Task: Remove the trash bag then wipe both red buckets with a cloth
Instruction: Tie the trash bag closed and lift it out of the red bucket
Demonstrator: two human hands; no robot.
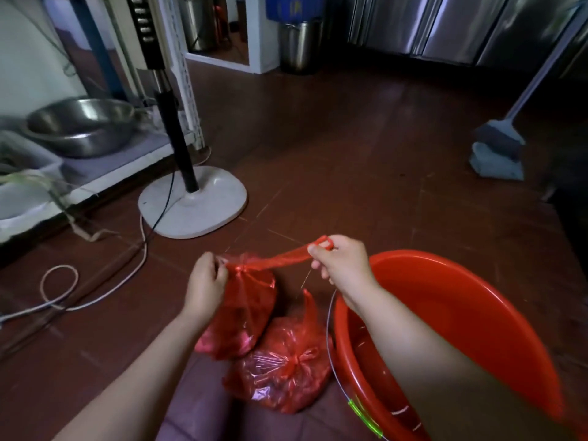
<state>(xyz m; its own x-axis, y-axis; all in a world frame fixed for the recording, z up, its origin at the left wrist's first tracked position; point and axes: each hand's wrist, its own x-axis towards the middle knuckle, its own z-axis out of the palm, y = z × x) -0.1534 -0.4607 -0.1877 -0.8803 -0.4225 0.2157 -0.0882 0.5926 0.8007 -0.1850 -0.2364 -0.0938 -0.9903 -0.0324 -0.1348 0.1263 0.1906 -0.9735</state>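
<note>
Head view: both hands, left hand [206, 283] and right hand [342, 261], pinch the trash bag [241, 313] handles, stretched between them beside the red bucket [461, 313].

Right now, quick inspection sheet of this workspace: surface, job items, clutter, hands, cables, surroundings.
Surface: dark red-brown floor, scuffed.
Job's things: one red bucket at right, no bag inside; upper red bag being tied; tied red bag beside it on the floor. Second bucket and cloth: nothing seen.
Clutter: fan base, mop.
Hands: left hand grips the bag's neck; right hand pinches its stretched handle.
Cables: white cord looped on the floor at left.
Surroundings: steel bowl on a low shelf, steel bin, steel cabinets.
</note>
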